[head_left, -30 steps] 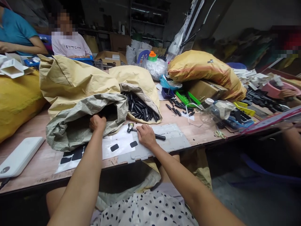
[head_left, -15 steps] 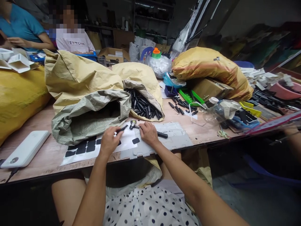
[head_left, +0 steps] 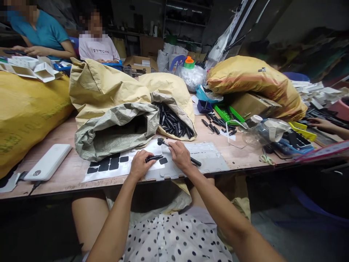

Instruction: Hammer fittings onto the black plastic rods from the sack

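Note:
My left hand (head_left: 140, 165) is closed on a slim black plastic piece (head_left: 155, 158), which lies nearly level above the white sheet (head_left: 133, 172). A small hammer is in my right hand (head_left: 179, 155), gripped partway along its handle (head_left: 196, 161). The hammer head (head_left: 160, 141) is up and left of that hand, beyond the black piece. Rounded black pads (head_left: 114, 163) are spread over the left part of the sheet, and a single pad (head_left: 163, 161) sits between my hands. Beneath my right hand is a grey board (head_left: 211, 156).
Beyond my hands, an open sack (head_left: 117, 127) gapes beside another sack holding black parts (head_left: 174, 122). A white power bank (head_left: 49, 162) lies left. Rightward are a green tray (head_left: 229, 114), a plastic bottle (head_left: 256, 133) and scissors (head_left: 267, 159). Two people sit across the table; another person's hand (head_left: 321, 124) shows right.
The view has swung left. In my left hand the black piece has gone from tilted upward to nearly level, closer to the single pad. The hammer remains in my right hand.

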Demonstrator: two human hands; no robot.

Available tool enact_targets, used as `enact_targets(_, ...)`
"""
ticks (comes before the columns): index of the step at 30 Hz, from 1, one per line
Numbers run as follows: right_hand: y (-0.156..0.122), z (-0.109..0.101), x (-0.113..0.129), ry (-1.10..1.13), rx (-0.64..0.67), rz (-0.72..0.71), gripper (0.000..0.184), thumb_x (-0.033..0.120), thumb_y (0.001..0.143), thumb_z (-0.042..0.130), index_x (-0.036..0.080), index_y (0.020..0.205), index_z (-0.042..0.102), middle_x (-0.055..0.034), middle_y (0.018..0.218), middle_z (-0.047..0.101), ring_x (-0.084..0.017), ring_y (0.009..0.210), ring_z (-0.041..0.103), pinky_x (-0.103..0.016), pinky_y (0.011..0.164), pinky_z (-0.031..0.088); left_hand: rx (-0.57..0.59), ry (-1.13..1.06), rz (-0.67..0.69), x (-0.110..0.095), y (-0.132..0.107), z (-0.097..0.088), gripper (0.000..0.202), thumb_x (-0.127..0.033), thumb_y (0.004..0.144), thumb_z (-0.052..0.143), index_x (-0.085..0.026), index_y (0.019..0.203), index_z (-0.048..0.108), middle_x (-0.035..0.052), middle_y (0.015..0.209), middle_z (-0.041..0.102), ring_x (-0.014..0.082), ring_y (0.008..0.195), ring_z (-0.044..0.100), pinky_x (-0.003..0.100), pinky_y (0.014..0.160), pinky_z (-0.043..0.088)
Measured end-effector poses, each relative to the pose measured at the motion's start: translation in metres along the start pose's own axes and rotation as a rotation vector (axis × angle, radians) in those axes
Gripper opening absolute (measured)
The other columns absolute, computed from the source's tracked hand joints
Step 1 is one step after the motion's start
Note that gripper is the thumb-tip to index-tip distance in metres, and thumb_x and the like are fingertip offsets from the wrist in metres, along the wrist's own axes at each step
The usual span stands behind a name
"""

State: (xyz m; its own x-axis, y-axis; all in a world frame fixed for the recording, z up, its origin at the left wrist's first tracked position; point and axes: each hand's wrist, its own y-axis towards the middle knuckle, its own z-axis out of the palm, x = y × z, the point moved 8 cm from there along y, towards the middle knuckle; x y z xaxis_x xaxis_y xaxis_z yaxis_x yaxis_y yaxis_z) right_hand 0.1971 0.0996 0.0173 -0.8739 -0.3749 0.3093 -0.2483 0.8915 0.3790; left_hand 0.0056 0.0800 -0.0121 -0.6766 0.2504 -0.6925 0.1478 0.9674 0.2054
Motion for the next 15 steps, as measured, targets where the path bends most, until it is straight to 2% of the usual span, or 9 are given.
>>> enact_targets(3,-0.018,-0.012,0.01,0.161,-0.048,-0.006,0.036,0.025,0.104,0.044,0.027,0.129,0.071,-0.0064,0.1,0.067,-0.021,0.095,0.063,-0.031,0.088,0.053,0.003,-0.012,-0.025,0.001,0.001,0.002,0.012,-0.027,0.082,0.074,-0.027,0.093,0.078,0.0028,0.091,0.072,0.0243,0.094,0.063,0.037,0.086,0.051)
enact_targets(7,-0.039,-0.016,0.022,0.275,-0.019,-0.001,0.037,0.026,0.105,0.043,0.026,0.129,0.071,-0.0056,0.097,0.068,-0.02,0.093,0.067,-0.029,0.086,0.055,0.015,-0.023,-0.065,0.003,0.002,0.004,0.013,-0.026,0.081,0.074,-0.028,0.094,0.079,0.0018,0.089,0.07,0.0236,0.094,0.062,0.035,0.085,0.05)
enact_targets(12,-0.051,-0.022,0.032,0.243,-0.043,-0.019,0.04,0.025,0.105,0.042,0.028,0.135,0.069,-0.006,0.098,0.069,-0.02,0.095,0.067,-0.028,0.087,0.056,0.021,-0.036,-0.092,0.003,0.003,0.004,0.013,-0.024,0.081,0.075,-0.029,0.092,0.08,0.0012,0.087,0.069,0.0233,0.093,0.061,0.035,0.085,0.05)
enact_targets(15,-0.054,-0.017,0.031,0.184,-0.001,-0.028,0.039,0.023,0.104,0.045,0.028,0.133,0.07,-0.0052,0.094,0.068,-0.019,0.09,0.067,-0.027,0.081,0.056,0.024,-0.043,-0.108,0.003,0.004,0.005,0.012,-0.026,0.08,0.075,-0.029,0.09,0.08,0.0011,0.086,0.068,0.0232,0.093,0.061,0.035,0.084,0.05)
